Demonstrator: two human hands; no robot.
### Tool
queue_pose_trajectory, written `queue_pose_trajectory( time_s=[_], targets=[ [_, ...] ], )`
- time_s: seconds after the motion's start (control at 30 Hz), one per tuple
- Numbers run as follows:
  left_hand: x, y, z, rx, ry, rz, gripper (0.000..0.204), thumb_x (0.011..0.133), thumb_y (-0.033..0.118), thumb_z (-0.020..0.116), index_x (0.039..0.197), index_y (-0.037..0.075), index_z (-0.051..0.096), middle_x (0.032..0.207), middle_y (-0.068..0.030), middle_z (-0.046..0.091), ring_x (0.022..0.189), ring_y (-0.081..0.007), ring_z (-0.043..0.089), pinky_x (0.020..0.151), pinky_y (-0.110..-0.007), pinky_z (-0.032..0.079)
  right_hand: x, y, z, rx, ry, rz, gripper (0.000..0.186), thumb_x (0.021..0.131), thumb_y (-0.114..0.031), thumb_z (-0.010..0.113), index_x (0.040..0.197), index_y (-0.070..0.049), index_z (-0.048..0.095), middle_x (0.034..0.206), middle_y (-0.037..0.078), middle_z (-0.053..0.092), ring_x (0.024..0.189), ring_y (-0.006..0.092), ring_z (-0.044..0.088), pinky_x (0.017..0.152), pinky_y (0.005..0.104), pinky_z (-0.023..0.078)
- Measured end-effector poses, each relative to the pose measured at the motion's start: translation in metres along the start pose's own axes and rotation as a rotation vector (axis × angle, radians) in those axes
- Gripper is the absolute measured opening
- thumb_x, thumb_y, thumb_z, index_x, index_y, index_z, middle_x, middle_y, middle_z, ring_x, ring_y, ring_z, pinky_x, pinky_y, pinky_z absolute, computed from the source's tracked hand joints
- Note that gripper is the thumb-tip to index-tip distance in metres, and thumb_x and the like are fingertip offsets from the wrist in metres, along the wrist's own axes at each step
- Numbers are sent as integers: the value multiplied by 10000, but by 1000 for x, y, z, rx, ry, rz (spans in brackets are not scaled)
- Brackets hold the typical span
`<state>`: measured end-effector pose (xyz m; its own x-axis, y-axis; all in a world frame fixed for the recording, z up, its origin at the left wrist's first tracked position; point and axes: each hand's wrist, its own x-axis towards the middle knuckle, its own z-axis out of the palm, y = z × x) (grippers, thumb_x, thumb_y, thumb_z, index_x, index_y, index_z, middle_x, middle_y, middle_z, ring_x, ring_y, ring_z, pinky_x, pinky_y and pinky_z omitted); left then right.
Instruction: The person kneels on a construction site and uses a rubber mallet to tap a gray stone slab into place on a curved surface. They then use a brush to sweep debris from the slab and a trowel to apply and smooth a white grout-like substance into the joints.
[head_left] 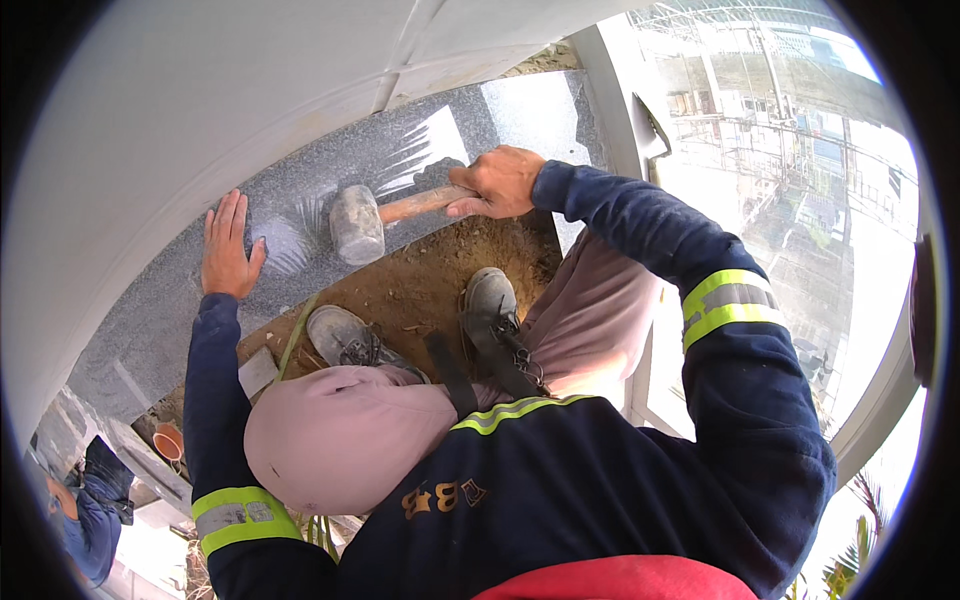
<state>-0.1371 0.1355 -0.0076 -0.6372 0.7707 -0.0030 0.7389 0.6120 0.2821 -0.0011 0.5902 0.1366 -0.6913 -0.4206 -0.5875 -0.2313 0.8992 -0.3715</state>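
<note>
My left hand (228, 245) lies with its fingers stretched out on a grey speckled stone slab (155, 320) along the white wall. My right hand (500, 185) grips the wooden handle of a rubber mallet (356, 225), whose grey head is above the slab, to the right of my left hand; whether it touches the stone I cannot tell. Bright reflections show on the slab. Below its edge is bare brown soil (430, 270), where both my dusty boots (490, 305) stand.
A white curved wall (150, 120) runs along the upper left. A pale frame (620, 100) and bright glazing stand at right. At lower left are another person in blue (90, 540) and an orange bucket (168, 440). A green strap or strip (295, 340) lies near my left boot.
</note>
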Motion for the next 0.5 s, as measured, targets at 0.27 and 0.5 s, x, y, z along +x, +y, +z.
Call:
queue_pose_trajectory(
  time_s=[0.27, 0.5],
  targets=[
    [10, -6, 4, 24, 29, 51, 719, 972, 194, 597, 1628, 96, 320, 1685, -123, 318, 1559, -318, 289, 1286, -523, 208, -31, 97, 3, -168, -76, 169, 742, 985, -768, 436, 1208, -105, 682, 800, 164, 730, 812, 396, 736, 765, 523, 580],
    [3, 12, 32, 108, 147, -107, 649, 1022, 217, 542, 1629, 111, 338, 1678, -126, 337, 1555, -352, 299, 1268, -574, 213, -27, 101, -18, -258, 170, 107, 732, 960, -780, 487, 1041, -95, 731, 727, 134, 703, 731, 360, 723, 680, 483, 578]
  ],
)
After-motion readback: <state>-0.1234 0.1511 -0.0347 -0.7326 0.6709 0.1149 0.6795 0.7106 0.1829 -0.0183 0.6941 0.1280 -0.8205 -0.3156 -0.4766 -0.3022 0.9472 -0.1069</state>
